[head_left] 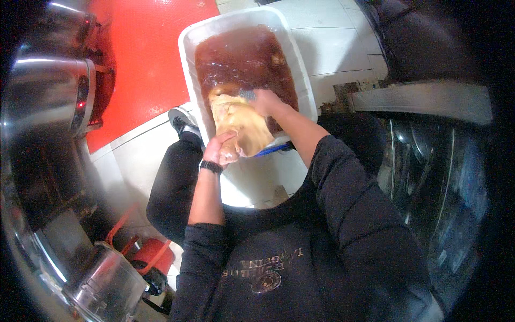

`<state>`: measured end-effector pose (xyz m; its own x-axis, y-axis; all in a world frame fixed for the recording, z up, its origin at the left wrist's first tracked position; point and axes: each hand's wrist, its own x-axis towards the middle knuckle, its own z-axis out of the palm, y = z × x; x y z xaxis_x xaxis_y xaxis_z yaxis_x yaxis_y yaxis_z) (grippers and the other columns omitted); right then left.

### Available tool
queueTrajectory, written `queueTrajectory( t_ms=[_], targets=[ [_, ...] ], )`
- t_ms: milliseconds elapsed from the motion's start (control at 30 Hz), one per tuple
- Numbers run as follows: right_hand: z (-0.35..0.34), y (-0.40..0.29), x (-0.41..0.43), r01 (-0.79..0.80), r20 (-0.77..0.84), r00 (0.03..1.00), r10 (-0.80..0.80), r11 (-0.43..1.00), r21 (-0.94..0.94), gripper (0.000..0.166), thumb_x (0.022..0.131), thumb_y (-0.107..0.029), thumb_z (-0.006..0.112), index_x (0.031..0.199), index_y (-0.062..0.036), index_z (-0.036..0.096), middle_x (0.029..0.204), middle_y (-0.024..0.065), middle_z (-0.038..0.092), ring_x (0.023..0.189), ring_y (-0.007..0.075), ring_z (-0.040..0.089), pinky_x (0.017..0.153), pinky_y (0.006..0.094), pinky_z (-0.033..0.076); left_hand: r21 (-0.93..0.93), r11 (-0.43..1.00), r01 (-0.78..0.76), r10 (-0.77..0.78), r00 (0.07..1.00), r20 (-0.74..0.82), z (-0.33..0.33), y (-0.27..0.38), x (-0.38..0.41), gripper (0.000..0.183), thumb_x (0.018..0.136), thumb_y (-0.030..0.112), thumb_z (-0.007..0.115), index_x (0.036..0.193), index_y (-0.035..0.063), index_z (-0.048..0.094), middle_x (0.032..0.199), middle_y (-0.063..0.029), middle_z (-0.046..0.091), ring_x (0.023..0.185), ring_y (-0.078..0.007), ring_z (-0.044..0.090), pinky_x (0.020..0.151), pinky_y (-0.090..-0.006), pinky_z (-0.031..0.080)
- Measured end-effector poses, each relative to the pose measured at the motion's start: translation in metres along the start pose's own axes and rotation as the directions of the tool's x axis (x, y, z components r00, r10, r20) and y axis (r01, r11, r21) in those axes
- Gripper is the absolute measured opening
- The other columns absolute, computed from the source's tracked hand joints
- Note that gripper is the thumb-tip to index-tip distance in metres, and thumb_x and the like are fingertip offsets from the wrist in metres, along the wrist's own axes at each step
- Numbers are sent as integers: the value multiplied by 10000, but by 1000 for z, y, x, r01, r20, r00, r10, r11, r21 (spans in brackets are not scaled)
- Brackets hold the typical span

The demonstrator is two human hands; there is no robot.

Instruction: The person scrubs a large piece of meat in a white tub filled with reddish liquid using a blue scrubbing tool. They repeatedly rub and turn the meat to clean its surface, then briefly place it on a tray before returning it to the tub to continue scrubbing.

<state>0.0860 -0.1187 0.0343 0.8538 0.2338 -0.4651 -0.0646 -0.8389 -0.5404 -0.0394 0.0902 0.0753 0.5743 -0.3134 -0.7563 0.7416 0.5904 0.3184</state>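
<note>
In front of me a white plastic tub [186, 60] holds murky red-brown liquid [241, 52]. A large, pale yellow piece of raw meat with skin [241, 120] lies across the tub's near side, partly over the rim; its exact cut is unclear. My left hand [220, 149], a black band on the wrist, grips the near end of this piece. Pressed to its upper right edge is a grey scouring pad [248, 95], held in my right hand [267, 102]. The far end of the piece dips into the liquid, where its outline is blurred.
Stainless steel appliances [44, 96] with small red lights stand at the left, beside a red floor mat [149, 52]. A blue bar [273, 150] shows under the tub's near rim. At lower left are a clear container [112, 285] and a red object [153, 253]. Glass-fronted equipment [422, 173] stands at right.
</note>
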Motion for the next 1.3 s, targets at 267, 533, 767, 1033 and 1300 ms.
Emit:
queueTrajectory(
  t_ms=[267, 533, 767, 1033, 1300],
  targets=[
    [-3, 10, -90, 30, 57, 998, -38, 990, 136, 426, 869, -320, 676, 1172, -21, 664, 1156, 257, 663, 1095, 392, 634, 939, 473, 493, 133, 990, 38, -47, 997, 63, -14, 3, 14, 324, 875, 177, 655, 1154, 19, 612, 990, -99, 701, 743, -219, 687, 528, -298, 549],
    [3, -25, -113, 312, -275, 889, -367, 923, -224, 500, 848, -212, 674, 1284, -7, 542, 1159, 243, 595, 1123, 438, 544, 968, 478, 459, 123, 992, 25, -18, 998, -58, 17, -1, -8, 300, 876, 193, 655, 1126, 31, 615, 905, -71, 692, 644, -201, 660, 427, -301, 500],
    [18, -21, -135, 38, -204, 978, -28, 998, 44, 378, 815, -263, 692, 1053, 29, 663, 1053, 255, 670, 992, 430, 642, 894, 490, 517, 149, 987, 63, -60, 998, -30, -4, -1, 10, 307, 882, 210, 651, 1134, 41, 601, 890, -79, 692, 676, -210, 672, 509, -321, 547],
    [7, -20, -180, 268, -157, 951, -265, 963, -5, 322, 846, -235, 693, 1027, 28, 648, 1107, 270, 625, 1048, 434, 592, 924, 480, 478, 144, 985, 93, -96, 995, 12, -3, 6, 14, 276, 892, 170, 617, 1130, 36, 582, 903, -102, 675, 681, -228, 664, 505, -325, 538],
    [-2, -28, -175, 337, -124, 941, -314, 869, 362, 397, 863, -322, 685, 1120, -19, 674, 1138, 257, 618, 1066, 373, 594, 944, 469, 465, 61, 998, 6, -15, 989, 144, -22, -1, 17, 140, 872, 182, 604, 974, 86, 595, 756, -39, 613, 562, -182, 586, 391, -298, 442]
  ],
)
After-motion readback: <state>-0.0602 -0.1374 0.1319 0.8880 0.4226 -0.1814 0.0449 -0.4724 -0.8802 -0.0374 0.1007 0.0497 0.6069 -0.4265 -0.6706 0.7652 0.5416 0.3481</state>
